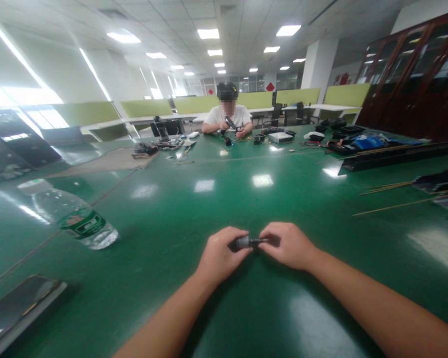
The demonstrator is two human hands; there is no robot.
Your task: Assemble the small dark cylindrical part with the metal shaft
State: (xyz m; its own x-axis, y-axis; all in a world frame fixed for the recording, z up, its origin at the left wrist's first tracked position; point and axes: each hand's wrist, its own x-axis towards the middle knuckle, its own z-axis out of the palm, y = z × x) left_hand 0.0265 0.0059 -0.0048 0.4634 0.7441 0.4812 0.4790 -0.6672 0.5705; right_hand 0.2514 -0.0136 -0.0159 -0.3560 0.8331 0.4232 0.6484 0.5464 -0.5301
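Note:
Both hands meet low in the middle of the view, just above the green tabletop [164, 298]. Between them lies a small grey-and-black cylindrical tool with a thin dark shaft [243, 242], held roughly level; its exact kind does not show. My left hand [221, 253] is closed around the thick grey end, thumb below and fingers above. The thin end on the right is pinched in the fingertips of my right hand [288, 246]. Fingers hide both tips of the tool.
At the left a water bottle [82, 221] stands tilted in view, with a dark flat device [26, 303] nearer. Across the table a person [227, 119] handles a dark tool. Thin rods [392, 186] and black parts [440, 179] lie at the right.

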